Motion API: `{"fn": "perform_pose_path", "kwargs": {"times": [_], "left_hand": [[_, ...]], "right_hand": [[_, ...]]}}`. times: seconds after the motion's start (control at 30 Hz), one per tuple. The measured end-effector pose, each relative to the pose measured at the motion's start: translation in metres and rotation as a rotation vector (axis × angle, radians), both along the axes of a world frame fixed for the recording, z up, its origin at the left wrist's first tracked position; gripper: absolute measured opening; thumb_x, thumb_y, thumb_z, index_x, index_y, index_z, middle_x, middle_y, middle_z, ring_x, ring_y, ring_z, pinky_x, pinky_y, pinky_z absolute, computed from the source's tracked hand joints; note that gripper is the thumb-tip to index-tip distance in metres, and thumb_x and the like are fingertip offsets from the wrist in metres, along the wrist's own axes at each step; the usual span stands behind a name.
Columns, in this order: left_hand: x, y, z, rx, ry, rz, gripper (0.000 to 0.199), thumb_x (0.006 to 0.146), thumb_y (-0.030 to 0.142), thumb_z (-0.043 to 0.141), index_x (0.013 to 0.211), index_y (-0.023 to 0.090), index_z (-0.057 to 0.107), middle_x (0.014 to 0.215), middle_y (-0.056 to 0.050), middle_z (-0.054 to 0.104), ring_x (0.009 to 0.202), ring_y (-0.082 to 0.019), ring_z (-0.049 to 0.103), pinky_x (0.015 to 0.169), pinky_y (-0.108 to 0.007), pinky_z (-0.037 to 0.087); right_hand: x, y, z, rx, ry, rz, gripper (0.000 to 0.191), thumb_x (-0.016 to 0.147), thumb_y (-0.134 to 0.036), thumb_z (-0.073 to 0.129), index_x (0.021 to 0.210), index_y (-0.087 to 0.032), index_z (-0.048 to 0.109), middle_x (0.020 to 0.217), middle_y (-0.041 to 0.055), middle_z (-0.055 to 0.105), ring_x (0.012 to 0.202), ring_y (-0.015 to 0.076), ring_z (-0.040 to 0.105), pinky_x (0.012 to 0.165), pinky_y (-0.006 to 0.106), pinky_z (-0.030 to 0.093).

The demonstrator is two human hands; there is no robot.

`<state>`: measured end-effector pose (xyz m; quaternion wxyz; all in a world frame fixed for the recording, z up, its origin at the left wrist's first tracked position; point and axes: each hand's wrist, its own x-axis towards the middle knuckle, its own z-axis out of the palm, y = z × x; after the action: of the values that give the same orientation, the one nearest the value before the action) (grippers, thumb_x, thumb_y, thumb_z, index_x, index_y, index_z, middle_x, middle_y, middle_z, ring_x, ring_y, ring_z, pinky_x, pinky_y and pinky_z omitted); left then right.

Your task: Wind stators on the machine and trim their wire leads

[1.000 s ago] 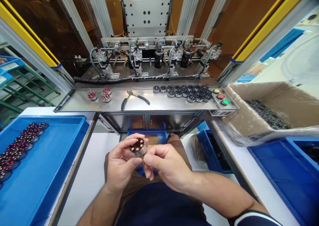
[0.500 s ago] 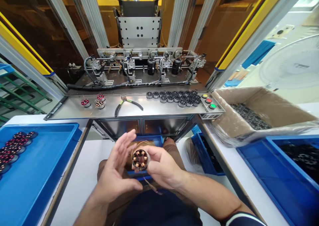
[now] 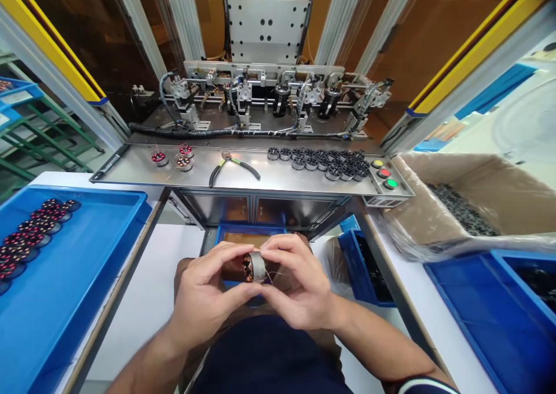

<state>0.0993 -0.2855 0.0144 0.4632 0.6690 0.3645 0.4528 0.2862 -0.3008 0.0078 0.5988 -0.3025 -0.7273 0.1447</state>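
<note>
A round wound stator (image 3: 258, 267) with a silver metal rim and copper coils is held on its side over my lap. My left hand (image 3: 208, 289) grips it from the left, thumb below and fingers above. From the right, my right hand (image 3: 299, 284) holds the same part between thumb and fingertips. Thin loose wires trail from the part beside my right fingers. Its coil side faces left. On the steel ledge ahead lie pliers (image 3: 247, 167) with green and black handles, and a few wound stators (image 3: 184, 162) to their left.
Several black-topped cores (image 3: 334, 162) stand on the ledge (image 3: 208, 178) near the coloured buttons (image 3: 384, 174). Behind is a machine (image 3: 269, 29). A blue tray (image 3: 65, 278) of wound stators is left; a carton (image 3: 512, 197) and blue bin (image 3: 460, 289) are right.
My left hand has closed onto the stator, which was held only by my right hand. The stator has turned from facing up to lying sideways. The camera view has shifted.
</note>
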Motion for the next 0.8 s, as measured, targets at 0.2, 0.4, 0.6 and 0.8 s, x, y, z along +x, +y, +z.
{"fn": "perform_pose_path", "kwargs": {"times": [0.2, 0.4, 0.6, 0.8], "left_hand": [[-0.001, 0.000, -0.009, 0.200, 0.047, 0.105, 0.054, 0.073, 0.010, 0.082, 0.123, 0.029, 0.071, 0.113, -0.006, 0.074, 0.103, -0.025, 0.065, 0.090, -0.035, 0.054], [-0.001, -0.002, -0.008, 0.172, 0.014, 0.074, 0.054, 0.075, 0.006, 0.079, 0.122, 0.031, 0.070, 0.121, -0.004, 0.073, 0.113, -0.021, 0.067, 0.094, -0.028, 0.056], [0.006, 0.000, -0.007, 0.064, -0.166, -0.014, 0.046, 0.076, 0.008, 0.080, 0.116, 0.029, 0.071, 0.116, -0.002, 0.074, 0.113, -0.017, 0.068, 0.095, -0.022, 0.057], [-0.002, 0.001, -0.001, 0.417, 0.171, 0.056, 0.050, 0.074, 0.002, 0.077, 0.118, 0.022, 0.067, 0.120, -0.007, 0.071, 0.114, -0.020, 0.067, 0.100, -0.031, 0.056]], "right_hand": [[-0.005, 0.001, -0.001, -0.053, 0.183, 0.049, 0.030, 0.084, -0.031, 0.076, 0.110, -0.018, 0.068, 0.092, 0.0077, 0.062, 0.082, 0.0188, 0.060, 0.069, 0.033, 0.055], [-0.012, -0.005, 0.005, -0.382, 0.413, 0.071, 0.011, 0.091, -0.015, 0.067, 0.081, -0.018, 0.070, 0.076, 0.0018, 0.060, 0.072, 0.0135, 0.057, 0.067, 0.028, 0.048], [-0.010, -0.009, 0.001, -0.583, 0.531, 0.149, 0.016, 0.090, -0.022, 0.069, 0.075, -0.017, 0.066, 0.075, 0.0002, 0.058, 0.071, 0.0118, 0.054, 0.066, 0.026, 0.045], [0.030, -0.006, -0.009, -0.658, 0.455, -0.022, 0.020, 0.096, -0.031, 0.063, 0.080, -0.020, 0.066, 0.082, 0.0013, 0.059, 0.080, 0.0148, 0.055, 0.074, 0.029, 0.043]]}}
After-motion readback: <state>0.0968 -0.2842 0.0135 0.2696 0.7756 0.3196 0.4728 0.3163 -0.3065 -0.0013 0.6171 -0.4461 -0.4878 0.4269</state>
